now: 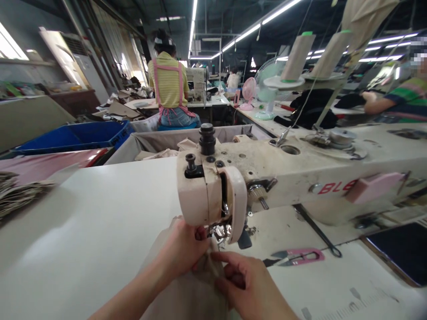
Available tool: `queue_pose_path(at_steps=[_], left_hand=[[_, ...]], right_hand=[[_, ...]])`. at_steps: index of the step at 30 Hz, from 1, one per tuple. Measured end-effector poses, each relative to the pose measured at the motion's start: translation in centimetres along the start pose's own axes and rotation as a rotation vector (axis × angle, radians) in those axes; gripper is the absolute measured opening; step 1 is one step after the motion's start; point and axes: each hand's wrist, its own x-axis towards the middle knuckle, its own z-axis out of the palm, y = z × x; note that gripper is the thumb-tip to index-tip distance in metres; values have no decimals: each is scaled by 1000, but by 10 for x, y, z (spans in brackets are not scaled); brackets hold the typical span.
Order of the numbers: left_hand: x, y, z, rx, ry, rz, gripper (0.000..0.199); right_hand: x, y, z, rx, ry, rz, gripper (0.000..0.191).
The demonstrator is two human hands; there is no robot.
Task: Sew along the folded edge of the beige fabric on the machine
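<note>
A piece of beige fabric lies in front of the sewing machine, its edge running up toward the needle area. My left hand is closed on the cloth just left of the presser foot, fingers curled. Nearer to me, my right hand pinches the same fabric between thumb and forefinger. The cloth between the two hands is bunched and slightly blurred. The machine head hides the needle.
Pink thread snips lie right of my right hand, near a dark metal rod. A dark flat device rests at the right edge. Behind the table stand a cloth-lined bin and a blue crate. A person sits ahead.
</note>
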Motion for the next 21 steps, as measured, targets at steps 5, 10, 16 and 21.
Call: queue_pose_path(at_steps=[5,10,16,21], left_hand=[[4,13,-2,5,4,-74,21],[9,9,-2,-25,2,-86,14],[9,8,-1,-59,57,-80,17],[16,2,-4,-106,140,-24,23]], right_hand=[[13,-4,-10,40,-81,35,34],[17,-4,-13,-16,-113,66,33],[24,3,-15,-54,-114,124,38],[23,15,-14,14,-103,44,50]])
